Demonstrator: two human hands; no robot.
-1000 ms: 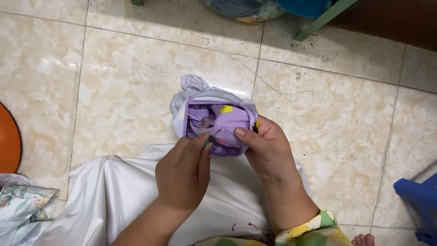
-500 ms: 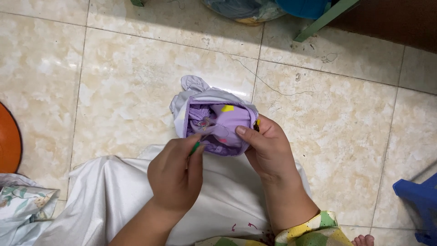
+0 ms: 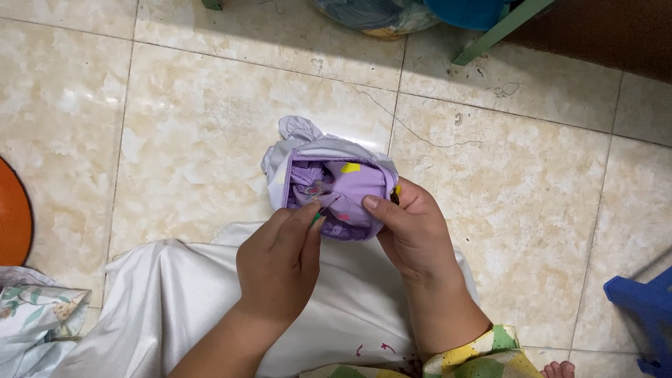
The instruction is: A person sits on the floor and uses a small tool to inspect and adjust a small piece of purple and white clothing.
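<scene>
Holding a bunched lilac cotton garment with a darker purple printed inner layer [image 3: 334,189] over the beige tiled floor [image 3: 175,133], just past the far edge of the white cloth [image 3: 175,308] spread under my wrists. My right hand [image 3: 413,234] clamps the bundle's right side, thumb pressed on the purple panel. My left hand [image 3: 280,262] pinches something thin with a green tip [image 3: 317,220] against the gathered centre; I cannot tell what it is. The fabric looks light, soft and limp, prone to slip and unfold, so I judge the firm hold belongs on the thick gathered seam, not the loose flap. An orange round rim [image 3: 12,224] sits at the floor's left edge, a blue plastic stool [image 3: 644,308] at its right.
</scene>
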